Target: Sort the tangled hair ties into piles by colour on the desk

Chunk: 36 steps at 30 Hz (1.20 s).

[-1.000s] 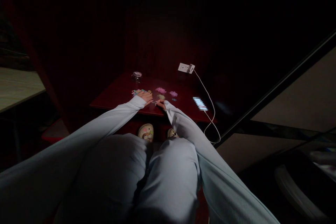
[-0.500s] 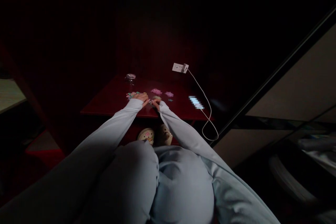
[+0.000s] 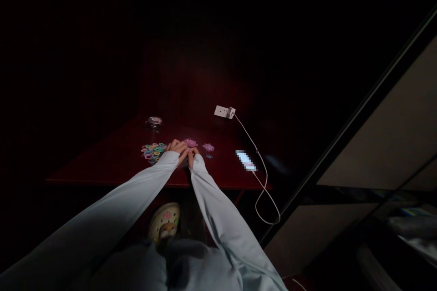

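Observation:
My left hand [image 3: 177, 149] is over the table, its fingers bent, between a pile of multicoloured hair ties [image 3: 152, 152] and a pile of small pink bands [image 3: 190, 142]. Close against it, my right hand [image 3: 192, 155] has its fingertips pinched together. The two hands meet at the fingertips, and whatever they hold there is too small and hidden to name. To the right of my right hand lie a smaller pile of pinkish-purple bands [image 3: 208, 147] and a few bluish bits [image 3: 209, 156].
A clear jar with a pale lid [image 3: 154, 121] stands at the back left of the dark red table [image 3: 112, 163]. On the right lies a phone [image 3: 246, 160], its white cable [image 3: 262, 145] running to a plug in the wall socket [image 3: 222, 111]. Below the table edge shows a cream clog [image 3: 165, 220].
The view has tilted up and shifted, so the table sits lower in it. My hands have drawn together at the fingertips, and more of the hair tie pile shows.

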{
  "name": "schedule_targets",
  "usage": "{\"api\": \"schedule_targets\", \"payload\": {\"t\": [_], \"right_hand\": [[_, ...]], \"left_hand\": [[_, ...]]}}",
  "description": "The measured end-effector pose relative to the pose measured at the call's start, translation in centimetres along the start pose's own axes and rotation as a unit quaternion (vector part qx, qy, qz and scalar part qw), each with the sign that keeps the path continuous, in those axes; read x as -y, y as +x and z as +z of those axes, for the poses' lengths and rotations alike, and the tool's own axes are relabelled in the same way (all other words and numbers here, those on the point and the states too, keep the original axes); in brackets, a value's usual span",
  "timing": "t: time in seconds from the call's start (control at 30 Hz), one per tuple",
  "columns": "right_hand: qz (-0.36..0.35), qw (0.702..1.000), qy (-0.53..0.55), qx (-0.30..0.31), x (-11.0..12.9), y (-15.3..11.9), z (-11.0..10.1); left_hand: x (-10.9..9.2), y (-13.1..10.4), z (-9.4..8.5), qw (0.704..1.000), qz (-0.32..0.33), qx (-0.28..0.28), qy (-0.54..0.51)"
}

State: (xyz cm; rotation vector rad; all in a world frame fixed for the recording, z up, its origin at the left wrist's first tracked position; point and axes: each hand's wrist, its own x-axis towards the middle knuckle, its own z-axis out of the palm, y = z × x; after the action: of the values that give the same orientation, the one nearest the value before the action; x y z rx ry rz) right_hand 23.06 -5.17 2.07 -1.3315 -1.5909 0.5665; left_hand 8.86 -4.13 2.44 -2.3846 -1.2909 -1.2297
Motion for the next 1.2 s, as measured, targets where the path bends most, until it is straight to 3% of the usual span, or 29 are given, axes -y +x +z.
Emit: {"api": "schedule_targets", "payload": {"t": [0.17,0.37,0.5,0.67,0.93,1.2], "right_hand": [[-0.015,0.999,-0.036,-0.026,-0.4,1.0,-0.2],[0.007,0.998,-0.061,-0.028,-0.8,0.1,-0.5],[0.025,1.000,0.002,-0.010,-1.3,-0.2,-0.9],[0.016,0.999,0.038,0.009,-2.0,0.3,-1.3],[0.017,0.997,0.071,0.021,-3.1,1.1,-1.2],[0.013,0.998,0.056,0.030,-2.9,1.1,-1.5]], "left_hand": [[-0.3,0.5,0.9,0.998,-0.059,0.007,0.027],[0.2,0.5,1.2,0.997,-0.032,0.042,0.064],[0.8,0.6,1.6,0.996,-0.036,0.059,0.051],[1.9,0.5,1.8,0.998,0.018,0.066,0.004],[1.4,0.5,1.6,0.998,-0.023,0.050,0.019],[1.7,0.3,1.6,0.999,0.000,0.047,0.021]]}}
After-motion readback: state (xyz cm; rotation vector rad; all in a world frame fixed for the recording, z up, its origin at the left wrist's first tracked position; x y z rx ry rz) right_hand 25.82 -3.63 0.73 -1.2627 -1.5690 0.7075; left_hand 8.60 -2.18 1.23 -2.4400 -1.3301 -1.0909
